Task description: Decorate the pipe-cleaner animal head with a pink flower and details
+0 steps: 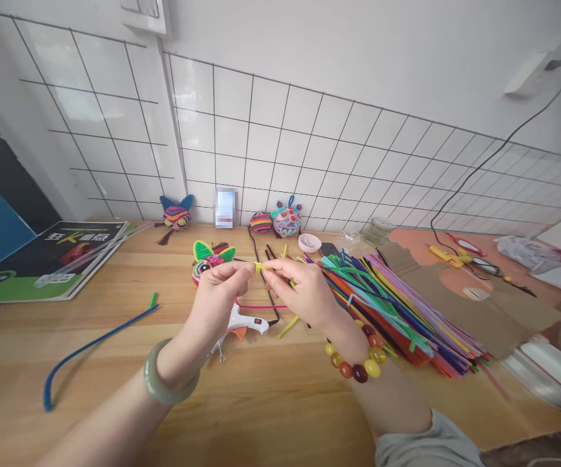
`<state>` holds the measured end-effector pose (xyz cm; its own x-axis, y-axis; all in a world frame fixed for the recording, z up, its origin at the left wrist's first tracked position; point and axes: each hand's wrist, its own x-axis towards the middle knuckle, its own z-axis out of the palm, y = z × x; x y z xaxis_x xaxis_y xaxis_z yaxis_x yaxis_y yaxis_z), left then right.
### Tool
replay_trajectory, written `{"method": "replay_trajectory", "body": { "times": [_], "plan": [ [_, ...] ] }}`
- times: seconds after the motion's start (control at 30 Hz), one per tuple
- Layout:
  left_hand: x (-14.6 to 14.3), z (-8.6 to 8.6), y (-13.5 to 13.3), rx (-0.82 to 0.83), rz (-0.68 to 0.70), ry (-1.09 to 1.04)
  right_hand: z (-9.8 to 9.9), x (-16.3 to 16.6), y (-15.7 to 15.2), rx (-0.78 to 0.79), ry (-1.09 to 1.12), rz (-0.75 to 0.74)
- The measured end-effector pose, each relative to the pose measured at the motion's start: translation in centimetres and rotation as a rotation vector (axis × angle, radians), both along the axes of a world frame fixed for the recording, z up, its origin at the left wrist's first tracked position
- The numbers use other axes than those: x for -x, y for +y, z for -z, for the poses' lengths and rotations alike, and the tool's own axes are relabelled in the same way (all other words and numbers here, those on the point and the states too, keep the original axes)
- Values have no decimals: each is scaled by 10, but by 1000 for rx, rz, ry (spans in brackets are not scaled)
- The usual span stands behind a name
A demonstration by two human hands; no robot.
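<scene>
My left hand (219, 292) and my right hand (304, 288) meet above the wooden table (270, 402), both pinching a short yellow pipe cleaner (261, 266) between their fingertips. A white glue gun (244, 322) lies on the table just under my hands. A colourful pipe-cleaner mask with green ears (209, 258) sits right behind my left hand. The big pile of coloured pipe cleaners (397, 305) spreads out to the right of my right hand. A jade bangle is on my left wrist and a beaded bracelet on my right.
A long blue pipe cleaner (90, 347) curves across the left of the table, near a book (51, 259). Finished pipe-cleaner figures (285, 220) stand along the tiled wall. Cardboard (494, 305), a yellow tool (448, 256), a small bowl (309, 242) and glass jars (380, 230) are at the right.
</scene>
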<state>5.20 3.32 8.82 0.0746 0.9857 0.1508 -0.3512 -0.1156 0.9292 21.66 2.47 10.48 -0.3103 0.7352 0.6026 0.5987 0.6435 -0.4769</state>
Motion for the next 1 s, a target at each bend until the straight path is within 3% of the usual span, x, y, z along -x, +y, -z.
{"method": "replay_trajectory", "body": {
  "times": [0.27, 0.53, 0.8, 1.0],
  "plan": [
    [-7, 6, -4, -20, -64, -68, 7, 16, -9, -298, -201, 111],
    [-16, 7, -14, 40, -72, -172, 17, 26, -14, -291, -198, 185],
    [-17, -2, -16, 93, -43, -322, 14, 25, -13, -92, -7, 146],
    [-18, -1, -17, 89, -58, -296, 17, 27, -13, -255, -115, 161]
  ]
}}
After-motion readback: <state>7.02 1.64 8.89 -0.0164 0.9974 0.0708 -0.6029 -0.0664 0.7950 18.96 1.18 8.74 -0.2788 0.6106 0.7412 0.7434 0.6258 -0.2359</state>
